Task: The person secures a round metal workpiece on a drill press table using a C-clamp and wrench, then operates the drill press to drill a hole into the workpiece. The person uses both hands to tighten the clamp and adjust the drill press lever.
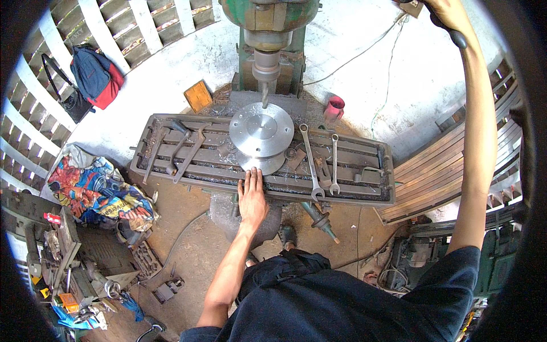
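My left hand reaches forward, its fingers stretched out and close together, the fingertips on the near edge of a lower metal disc. On top of that disc lies a round, shiny metal flange with a raised centre and small holes near its rim. A drill bit hangs from the drill press chuck at the flange's far edge; whether it touches is unclear. My right arm stretches up to the far right, and my right hand is cut off by the picture's edge beside a small box on the wall, its fingers hidden.
Two wrenches lie on the slotted machine table right of the discs, among metal chips. Clamp bars lie at its left. Behind stand a pink mug and a yellow-brown block. A cable crosses the floor.
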### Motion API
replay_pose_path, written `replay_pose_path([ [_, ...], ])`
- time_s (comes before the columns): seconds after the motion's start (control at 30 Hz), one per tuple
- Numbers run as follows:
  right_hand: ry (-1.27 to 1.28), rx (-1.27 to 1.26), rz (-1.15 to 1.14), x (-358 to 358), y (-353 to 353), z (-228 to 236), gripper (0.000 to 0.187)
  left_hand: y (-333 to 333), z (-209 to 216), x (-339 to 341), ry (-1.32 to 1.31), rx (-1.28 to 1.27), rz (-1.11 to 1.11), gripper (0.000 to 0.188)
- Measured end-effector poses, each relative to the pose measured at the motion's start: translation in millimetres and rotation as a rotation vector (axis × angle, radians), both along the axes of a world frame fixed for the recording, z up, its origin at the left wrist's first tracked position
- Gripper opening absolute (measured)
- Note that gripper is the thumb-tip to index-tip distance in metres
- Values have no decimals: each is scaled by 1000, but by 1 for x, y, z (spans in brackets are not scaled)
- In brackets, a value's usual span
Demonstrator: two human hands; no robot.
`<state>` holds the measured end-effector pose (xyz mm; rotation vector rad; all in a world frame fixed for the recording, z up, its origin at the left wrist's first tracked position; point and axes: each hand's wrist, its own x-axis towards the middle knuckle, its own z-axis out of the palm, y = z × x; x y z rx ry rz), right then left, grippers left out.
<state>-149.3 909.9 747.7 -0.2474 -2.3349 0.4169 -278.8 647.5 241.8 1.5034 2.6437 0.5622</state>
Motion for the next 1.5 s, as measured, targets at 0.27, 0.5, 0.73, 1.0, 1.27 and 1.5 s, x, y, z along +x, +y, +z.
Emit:
replay_pose_path([
  [0.27,61,15,6,-3,-5,-4,44,-2,5,1,-30,2,-12,91],
  [0.5,-77,78,144,-3,3,-2,50,-1,5,0,-4,-8,-10,91],
  [0.73,-103,91,125,-1,18,-3,52,-1,4,1,-28,-5,-11,91],
  [1.0,-40,-59,140,1,4,-5,48,-1,3,1,-21,-4,-7,93],
  [1.27,-18,-64,95,0,4,-6,50,-1,7,1,-43,-10,1,96],
  [1.5,4,-77,102,1,2,-8,51,-2,8,2,-63,9,-1,97],
])
